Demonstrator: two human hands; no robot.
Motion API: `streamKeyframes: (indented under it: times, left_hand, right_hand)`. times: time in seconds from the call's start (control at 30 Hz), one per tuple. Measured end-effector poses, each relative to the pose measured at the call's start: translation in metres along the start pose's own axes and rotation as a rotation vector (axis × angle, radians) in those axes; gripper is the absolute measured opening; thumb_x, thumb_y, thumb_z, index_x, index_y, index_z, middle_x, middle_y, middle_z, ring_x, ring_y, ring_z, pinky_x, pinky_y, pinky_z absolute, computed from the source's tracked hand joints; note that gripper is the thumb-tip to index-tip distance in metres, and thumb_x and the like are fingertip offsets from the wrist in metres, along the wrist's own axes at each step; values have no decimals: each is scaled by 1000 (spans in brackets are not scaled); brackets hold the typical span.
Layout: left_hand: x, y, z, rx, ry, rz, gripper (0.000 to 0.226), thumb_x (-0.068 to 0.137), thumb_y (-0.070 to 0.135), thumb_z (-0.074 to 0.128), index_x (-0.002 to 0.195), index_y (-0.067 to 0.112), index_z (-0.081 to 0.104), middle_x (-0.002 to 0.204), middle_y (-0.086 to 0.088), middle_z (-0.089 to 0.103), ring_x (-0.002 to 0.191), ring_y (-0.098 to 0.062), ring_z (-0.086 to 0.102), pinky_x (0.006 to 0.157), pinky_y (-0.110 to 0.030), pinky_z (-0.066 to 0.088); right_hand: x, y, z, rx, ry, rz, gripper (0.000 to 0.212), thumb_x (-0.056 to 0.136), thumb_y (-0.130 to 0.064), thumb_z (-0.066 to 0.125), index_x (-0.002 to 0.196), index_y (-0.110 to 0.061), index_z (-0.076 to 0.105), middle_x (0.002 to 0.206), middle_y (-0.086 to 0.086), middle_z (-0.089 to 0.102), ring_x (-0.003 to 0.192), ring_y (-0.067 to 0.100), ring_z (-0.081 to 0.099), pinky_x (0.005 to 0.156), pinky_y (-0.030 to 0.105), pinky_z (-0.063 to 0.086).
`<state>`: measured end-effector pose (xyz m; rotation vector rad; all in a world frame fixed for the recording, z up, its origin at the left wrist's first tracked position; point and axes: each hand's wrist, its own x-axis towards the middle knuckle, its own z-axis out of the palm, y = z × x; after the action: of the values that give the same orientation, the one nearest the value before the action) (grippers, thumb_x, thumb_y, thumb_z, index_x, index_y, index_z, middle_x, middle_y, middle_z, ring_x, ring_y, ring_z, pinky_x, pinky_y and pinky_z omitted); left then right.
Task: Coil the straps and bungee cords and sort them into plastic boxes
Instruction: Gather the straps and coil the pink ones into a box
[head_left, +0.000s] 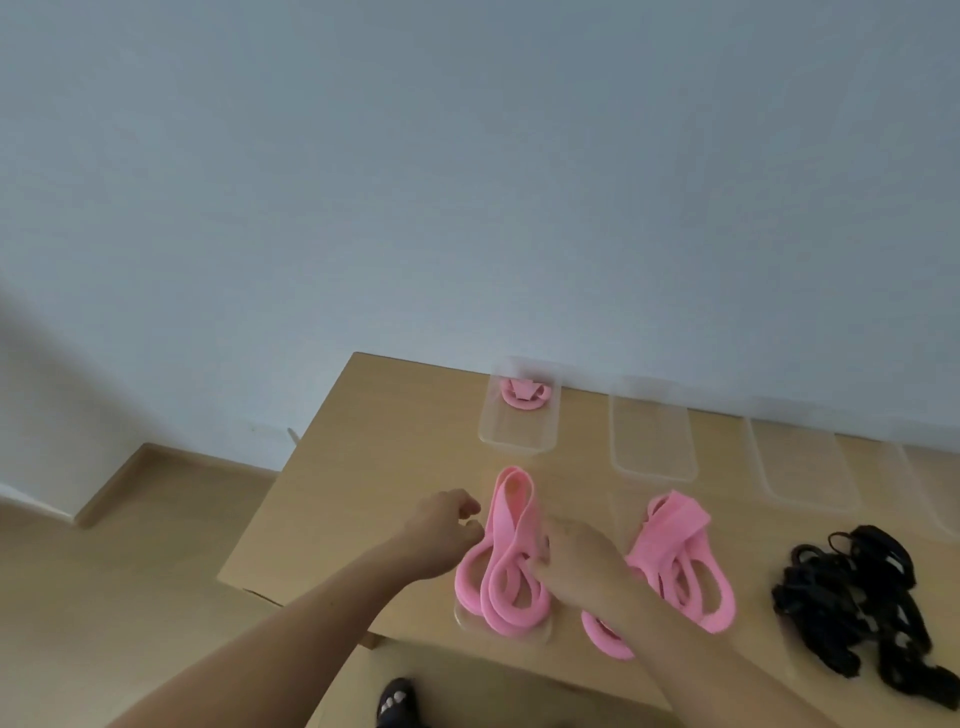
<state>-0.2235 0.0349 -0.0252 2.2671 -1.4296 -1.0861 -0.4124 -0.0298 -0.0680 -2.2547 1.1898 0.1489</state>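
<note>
A loose pink strap (506, 545) lies in long loops near the front of the wooden table (374, 467). My right hand (576, 561) rests on its right side, fingers curled onto the loops. My left hand (441, 530) hovers just left of the strap with fingers loosely curled, holding nothing. A second bunch of pink straps (680, 556) lies to the right. A coiled pink strap (524, 394) sits in the far end of the leftmost clear plastic box (491, 426).
Two more clear boxes (652, 426) (800, 457) stand along the wall, and a further one shows at the right edge. A heap of black cords (857, 608) lies at the front right. The table's left edge drops to the floor.
</note>
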Motion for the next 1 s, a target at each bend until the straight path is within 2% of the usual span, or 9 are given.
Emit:
streamKeyframes:
  times: [0.1, 0.23, 0.33, 0.43, 0.57, 0.7, 0.8, 0.9, 1.0]
  left_hand:
    - [-1, 6, -2, -29, -37, 35, 37, 93, 24, 55, 128, 14, 58, 125, -1, 62, 110, -17, 59, 93, -31, 49]
    - [-1, 7, -9, 0, -94, 112, 33, 94, 29, 57, 123, 14, 61, 118, 0, 64, 106, -19, 61, 92, -35, 51]
    - [2, 1, -14, 21, -133, 163, 36, 94, 30, 56, 126, 13, 60, 119, -1, 64, 106, -19, 60, 92, -34, 50]
    - [9, -4, -21, 54, -145, 208, 37, 94, 25, 55, 129, 13, 58, 123, -2, 62, 109, -19, 59, 94, -33, 49]
    - [9, -2, -31, 103, -161, 386, 53, 91, 15, 55, 143, 20, 46, 141, -1, 52, 122, -16, 53, 99, -29, 44]
    - [1, 2, -52, 211, -133, 665, 74, 85, 19, 54, 152, 37, 27, 156, 13, 28, 137, -10, 36, 100, -23, 37]
    - [-7, 14, -71, 308, -25, 825, 83, 88, 18, 63, 154, 40, 17, 160, 21, 15, 142, 3, 18, 103, -15, 28]
    - [-21, 34, -90, 184, -13, 892, 64, 92, 21, 64, 149, 33, 37, 151, 21, 37, 135, 4, 35, 106, -18, 36]
    - [-36, 54, -105, -73, -13, 853, 28, 101, 15, 50, 126, 18, 62, 110, 4, 70, 96, -14, 64, 81, -28, 51]
  right_hand:
    - [-5, 5, 12, 53, 4, 62, 27, 91, -48, 55, 71, -36, 42, 61, -14, 52, 53, -1, 48, 48, 14, 30]
    - [-5, 0, 17, 19, 37, 162, 24, 92, -40, 57, 78, -29, 41, 66, -13, 50, 58, 5, 49, 50, 18, 31]
    - [-10, -4, 22, 119, 97, 210, 26, 88, -42, 62, 72, -27, 46, 65, -9, 57, 58, 5, 53, 51, 21, 40]
    - [-12, -12, 17, 310, 71, 317, 19, 82, -34, 65, 73, -17, 64, 68, -1, 68, 64, 15, 64, 62, 33, 52]
    - [-19, -29, -9, 679, 117, 461, 19, 72, -24, 69, 58, -15, 59, 53, -3, 55, 51, 15, 50, 51, 28, 39]
    - [-29, -54, -55, 992, 201, 428, 23, 71, -11, 63, 49, -17, 58, 54, 5, 53, 42, 16, 44, 43, 23, 35]
    - [-35, -71, -87, 1194, 236, 355, 16, 80, -6, 58, 65, -6, 64, 62, 12, 55, 44, 18, 37, 40, 23, 27]
    - [-41, -88, -112, 1316, 125, 254, 18, 86, -10, 58, 74, -1, 68, 60, 9, 57, 43, 15, 38, 36, 21, 25]
    - [-51, -101, -137, 1146, 54, 179, 25, 85, -27, 61, 76, -6, 73, 61, 7, 59, 44, 16, 43, 37, 22, 30]
